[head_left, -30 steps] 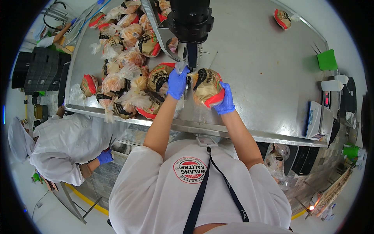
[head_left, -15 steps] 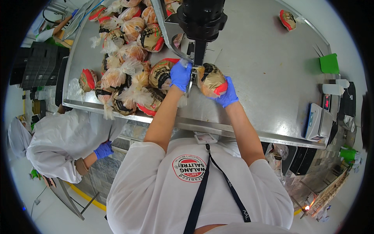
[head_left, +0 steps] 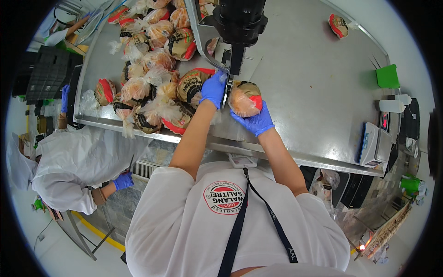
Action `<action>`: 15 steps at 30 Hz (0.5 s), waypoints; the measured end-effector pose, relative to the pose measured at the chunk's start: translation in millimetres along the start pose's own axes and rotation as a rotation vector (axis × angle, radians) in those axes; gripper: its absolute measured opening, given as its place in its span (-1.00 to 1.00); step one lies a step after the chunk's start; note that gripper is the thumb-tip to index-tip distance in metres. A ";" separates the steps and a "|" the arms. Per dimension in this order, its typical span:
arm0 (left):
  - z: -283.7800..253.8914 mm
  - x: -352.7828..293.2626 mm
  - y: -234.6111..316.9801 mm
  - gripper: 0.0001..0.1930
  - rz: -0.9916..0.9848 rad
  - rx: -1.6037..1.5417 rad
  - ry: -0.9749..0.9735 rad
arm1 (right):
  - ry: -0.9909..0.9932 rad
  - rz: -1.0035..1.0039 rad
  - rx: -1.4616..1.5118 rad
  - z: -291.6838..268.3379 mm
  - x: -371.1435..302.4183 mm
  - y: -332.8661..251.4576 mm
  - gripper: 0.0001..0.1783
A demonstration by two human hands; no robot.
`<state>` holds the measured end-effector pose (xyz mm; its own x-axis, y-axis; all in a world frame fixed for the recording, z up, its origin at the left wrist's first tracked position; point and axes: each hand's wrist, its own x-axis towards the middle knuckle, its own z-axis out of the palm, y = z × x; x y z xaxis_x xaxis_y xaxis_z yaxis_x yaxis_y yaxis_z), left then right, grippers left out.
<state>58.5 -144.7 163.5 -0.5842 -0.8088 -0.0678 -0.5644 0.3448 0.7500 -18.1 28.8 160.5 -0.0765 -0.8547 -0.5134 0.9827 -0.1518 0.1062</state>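
My right hand [head_left: 256, 121], blue-gloved, cups a round bagged ham [head_left: 243, 102] from below and its right side. Its wrapping is clear plastic with gold, black and red printing. The ham rests against the right side of a black and metal clipping machine [head_left: 236, 57]. On that machine's left side is my left hand [head_left: 214, 90], also gloved, with its fingers closed close to the metal jaw. Whatever those fingers pinch is hidden, though a bit of clear plastic shows by them. Another bagged ham [head_left: 190, 87] lies just left of my left hand.
Several bagged hams [head_left: 159, 34] are heaped on the left of the steel table [head_left: 304, 92]. One ham [head_left: 338, 26] lies far right. A scale [head_left: 371, 145] and a green container [head_left: 387, 76] line the right edge. A co-worker in white [head_left: 78, 161] is at the left.
My right hand has shifted left and turned the ham, so more of its clear side and red band faces me. My left hand stays by the machine. A blue-gloved hand appears at far left.
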 end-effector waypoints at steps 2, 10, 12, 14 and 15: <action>-3.8 7.9 -6.0 -0.62 0.071 0.047 -0.013 | -0.006 -0.020 0.005 2.4 2.0 -2.0 -0.42; -4.0 10.1 -6.2 -0.70 -0.112 -0.446 0.001 | -0.114 -0.235 -0.156 -21.4 28.0 -36.1 -0.48; -4.8 1.1 0.6 -0.70 -0.138 -0.814 0.017 | -0.185 -0.155 -0.177 -16.9 26.0 -44.7 -0.51; -21.1 -18.4 18.2 -0.71 -0.240 -0.894 -0.113 | -0.255 -0.083 -0.199 -9.5 17.7 -50.5 -0.52; -34.1 -27.3 32.7 -0.72 -0.285 -0.933 -0.181 | -0.292 -0.048 -0.214 -0.8 9.0 -50.0 -0.53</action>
<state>75.9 -127.5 212.4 -0.6221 -0.6916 -0.3671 -0.0579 -0.4269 0.9024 -67.8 29.1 150.0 -0.1382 -0.9594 -0.2458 0.9874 -0.1143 -0.1090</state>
